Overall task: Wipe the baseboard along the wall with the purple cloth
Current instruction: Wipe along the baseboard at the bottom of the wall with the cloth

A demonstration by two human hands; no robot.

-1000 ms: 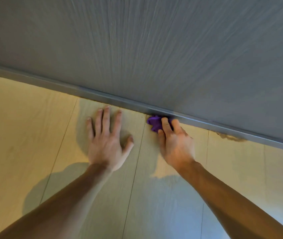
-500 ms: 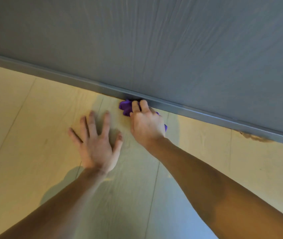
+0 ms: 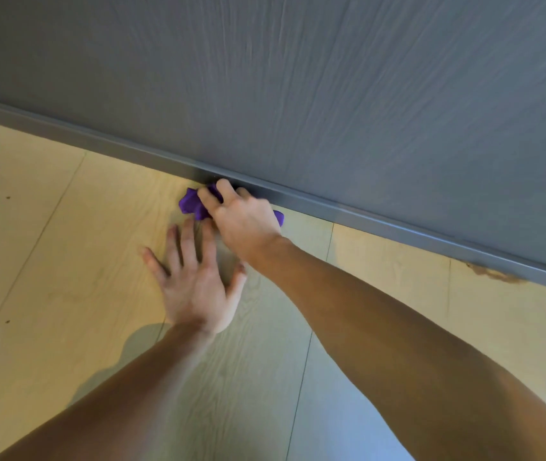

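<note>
The cloth (image 3: 192, 203) was purple and bunched, lying on the floor against the baseboard (image 3: 365, 216). The baseboard was a grey strip running along the wall's foot.

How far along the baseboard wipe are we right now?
In hand: the right hand presses the purple cloth against the baseboard; the left hand lies flat on the floor as a brace. Done: cannot tell, since no stretch looks visibly cleaner. Left: the baseboard runs on to the left of the cloth, and a brown mark sits at its foot far right.
</note>
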